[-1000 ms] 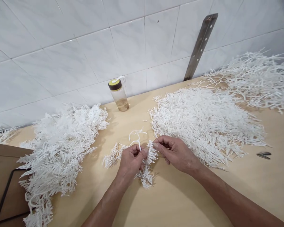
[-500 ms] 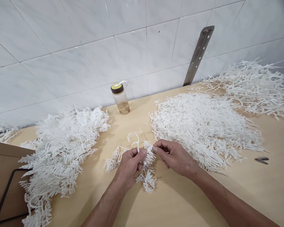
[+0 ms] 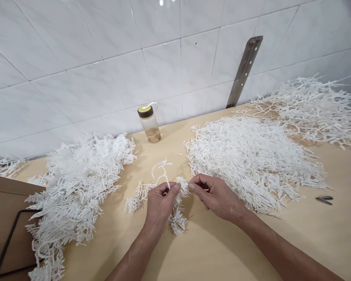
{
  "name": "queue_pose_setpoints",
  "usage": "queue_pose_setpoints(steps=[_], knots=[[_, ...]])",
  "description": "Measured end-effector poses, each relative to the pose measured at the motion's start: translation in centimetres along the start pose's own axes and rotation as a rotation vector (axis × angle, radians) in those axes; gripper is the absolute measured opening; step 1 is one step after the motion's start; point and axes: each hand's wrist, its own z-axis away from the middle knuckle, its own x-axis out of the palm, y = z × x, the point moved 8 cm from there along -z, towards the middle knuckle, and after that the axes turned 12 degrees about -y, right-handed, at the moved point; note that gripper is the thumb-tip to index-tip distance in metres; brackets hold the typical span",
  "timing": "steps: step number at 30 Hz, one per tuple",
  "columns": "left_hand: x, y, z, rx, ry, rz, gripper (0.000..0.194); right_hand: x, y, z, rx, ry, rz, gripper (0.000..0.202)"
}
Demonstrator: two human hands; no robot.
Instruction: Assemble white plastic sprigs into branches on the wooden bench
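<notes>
A partly tufted white plastic sprig (image 3: pixel 177 221), seemingly unfinished, is pinched by the left hand (image 3: pixel 160 203); the right hand (image 3: pixel 215 195) is closed beside it.

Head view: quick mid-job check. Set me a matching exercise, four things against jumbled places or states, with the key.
1. Left hand
2. Bottle
3. Metal strip
4. Small dark item

A. Against the tiled wall
B. Pinching a white branched strand
C. Lying on the tabletop, far right
D. Standing, part-filled with liquid

Pairs: 1-B, 2-D, 3-A, 4-C
</notes>
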Motion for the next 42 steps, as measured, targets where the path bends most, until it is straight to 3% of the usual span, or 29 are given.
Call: queue_pose_setpoints(steps=[9, 16, 22, 29, 33, 38, 42], knots=[[0.8, 0.3, 0.1, -0.034, -0.016, -0.015, 0.041, 0.1, -1.1, 0.2, -0.096, 0.010, 0.121, 0.025], [1.7, 0.0, 0.1, -0.171, -0.119, 0.178, 0.050, -0.8, -0.8, 0.3, -0.104, 0.130, 0.263, 0.026], [2.0, -0.1, 0.4, -0.240, -0.184, 0.232, 0.044, -0.8, -1.0, 0.2, -0.144, 0.149, 0.316, 0.023], [1.3, 0.1, 0.4, -0.153, -0.089, 0.088, 0.041, -0.9, -1.0, 0.3, -0.165, 0.150, 0.311, 0.018], [1.6, 0.2, 0.6, -0.176, -0.080, 0.068, 0.038, -1.3, -1.2, 0.5, -0.172, 0.177, 0.314, 0.012], [2.6, 0.3, 0.4, -0.212, -0.125, 0.163, 0.041, -1.7, -1.3, 0.7, -0.177, 0.200, 0.292, 0.010], [3.2, 0.1, 0.2, -0.247, -0.142, 0.254, 0.040, -1.8, -0.6, 0.6, -0.078, 0.191, 0.198, 0.012]])
